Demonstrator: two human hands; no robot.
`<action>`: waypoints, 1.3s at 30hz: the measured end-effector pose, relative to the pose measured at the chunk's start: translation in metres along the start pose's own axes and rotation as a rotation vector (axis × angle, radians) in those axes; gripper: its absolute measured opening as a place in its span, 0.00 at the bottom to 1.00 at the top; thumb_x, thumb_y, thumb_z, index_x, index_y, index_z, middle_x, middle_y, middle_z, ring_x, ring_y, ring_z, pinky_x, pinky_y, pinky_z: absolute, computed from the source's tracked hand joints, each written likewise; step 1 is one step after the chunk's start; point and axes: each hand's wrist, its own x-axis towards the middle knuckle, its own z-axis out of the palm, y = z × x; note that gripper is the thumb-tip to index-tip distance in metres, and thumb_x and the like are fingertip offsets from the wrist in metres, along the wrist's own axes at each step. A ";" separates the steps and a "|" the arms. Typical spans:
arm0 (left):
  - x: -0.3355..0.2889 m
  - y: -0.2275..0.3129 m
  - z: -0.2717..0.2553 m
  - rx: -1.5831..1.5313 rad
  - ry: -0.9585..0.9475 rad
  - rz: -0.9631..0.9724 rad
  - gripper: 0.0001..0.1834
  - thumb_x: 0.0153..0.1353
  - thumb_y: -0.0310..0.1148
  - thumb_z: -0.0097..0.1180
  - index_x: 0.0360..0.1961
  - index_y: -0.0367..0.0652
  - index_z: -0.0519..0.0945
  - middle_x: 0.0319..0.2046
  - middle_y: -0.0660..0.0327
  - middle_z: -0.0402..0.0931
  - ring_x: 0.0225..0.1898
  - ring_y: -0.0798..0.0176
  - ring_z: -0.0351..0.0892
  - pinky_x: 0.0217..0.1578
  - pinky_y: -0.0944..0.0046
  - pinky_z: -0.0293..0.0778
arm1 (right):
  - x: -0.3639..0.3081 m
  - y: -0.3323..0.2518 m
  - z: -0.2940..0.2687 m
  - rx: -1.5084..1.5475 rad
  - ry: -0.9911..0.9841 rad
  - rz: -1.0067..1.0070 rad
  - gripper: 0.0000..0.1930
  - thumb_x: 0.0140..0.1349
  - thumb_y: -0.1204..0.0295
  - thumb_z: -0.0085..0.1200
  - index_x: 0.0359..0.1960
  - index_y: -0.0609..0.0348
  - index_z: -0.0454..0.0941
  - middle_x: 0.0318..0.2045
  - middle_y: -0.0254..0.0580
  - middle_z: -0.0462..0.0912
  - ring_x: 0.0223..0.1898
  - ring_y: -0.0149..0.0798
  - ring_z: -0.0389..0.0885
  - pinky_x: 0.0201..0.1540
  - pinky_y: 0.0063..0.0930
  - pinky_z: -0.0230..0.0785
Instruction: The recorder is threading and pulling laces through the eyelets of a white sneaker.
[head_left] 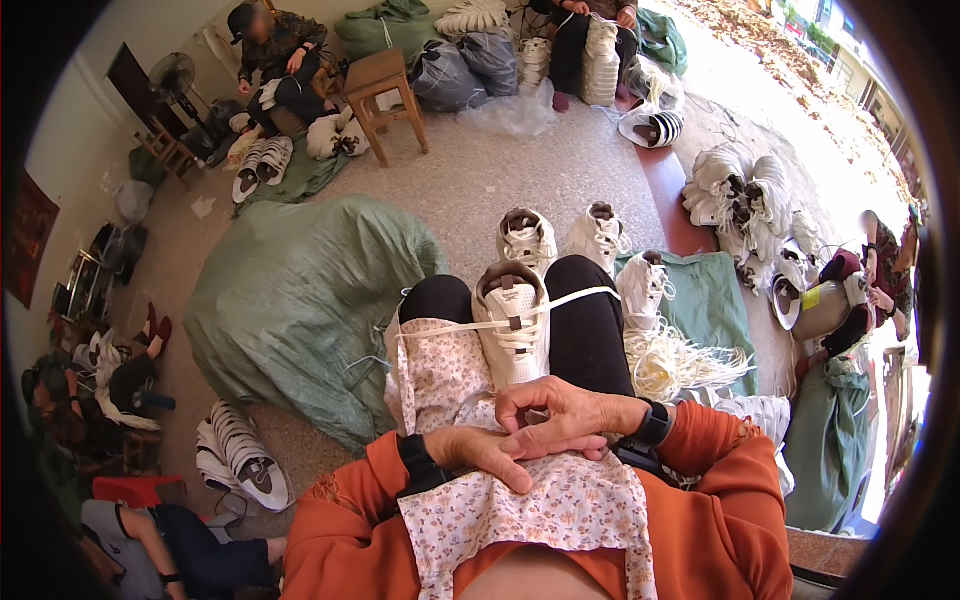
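My left hand point(478, 452) lies across the floral apron point(540, 505) on my lap, its thumb stretched out and its other fingers partly hidden under my right hand. My right hand point(565, 412) rests on top of it with bent fingers, a gap showing between thumb and forefinger. I see nothing held in either hand. Just beyond them a white sneaker point(515, 335) stands between my thighs, toe toward me. A pale shoelace point(575, 297) runs through it, with its ends spread over both legs. Two more white sneakers, a left one point(526, 240) and a right one point(597, 238), stand past my knees.
Left of me bulges a big green sack point(300, 300). At my right, loose white laces point(685, 362) and a laced sneaker point(645, 290) lie on a green cloth point(710, 300). Stacked shoe uppers point(240, 455) lie at lower left. A wooden stool point(382, 90) stands ahead; several people sit around.
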 end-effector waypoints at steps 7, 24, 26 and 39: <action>0.004 -0.011 -0.012 0.059 -0.058 0.001 0.56 0.50 0.47 0.65 0.74 0.39 0.45 0.74 0.54 0.42 0.75 0.60 0.37 0.71 0.61 0.29 | 0.003 0.008 0.011 0.125 0.075 -0.017 0.15 0.61 0.61 0.62 0.39 0.57 0.74 0.34 0.30 0.76 0.36 0.25 0.73 0.39 0.23 0.68; 0.007 -0.010 -0.011 0.112 -0.020 -0.018 0.56 0.50 0.48 0.65 0.73 0.36 0.47 0.73 0.53 0.44 0.75 0.59 0.38 0.71 0.61 0.32 | -0.001 0.007 0.007 -0.179 0.125 -0.066 0.16 0.59 0.61 0.64 0.39 0.58 0.74 0.33 0.32 0.77 0.35 0.27 0.75 0.38 0.24 0.70; 0.005 -0.004 -0.006 0.068 -0.006 -0.047 0.56 0.50 0.48 0.65 0.73 0.36 0.46 0.73 0.53 0.44 0.75 0.59 0.38 0.71 0.61 0.32 | 0.000 0.007 0.013 -0.042 0.180 -0.081 0.18 0.58 0.58 0.64 0.42 0.57 0.75 0.31 0.34 0.78 0.33 0.28 0.75 0.36 0.26 0.70; -0.024 -0.010 -0.032 0.008 0.211 0.087 0.46 0.59 0.52 0.60 0.69 0.36 0.56 0.60 0.51 0.68 0.65 0.56 0.64 0.67 0.57 0.55 | -0.028 0.024 -0.023 0.308 0.380 0.138 0.10 0.65 0.65 0.60 0.34 0.59 0.79 0.23 0.27 0.75 0.22 0.18 0.72 0.22 0.13 0.64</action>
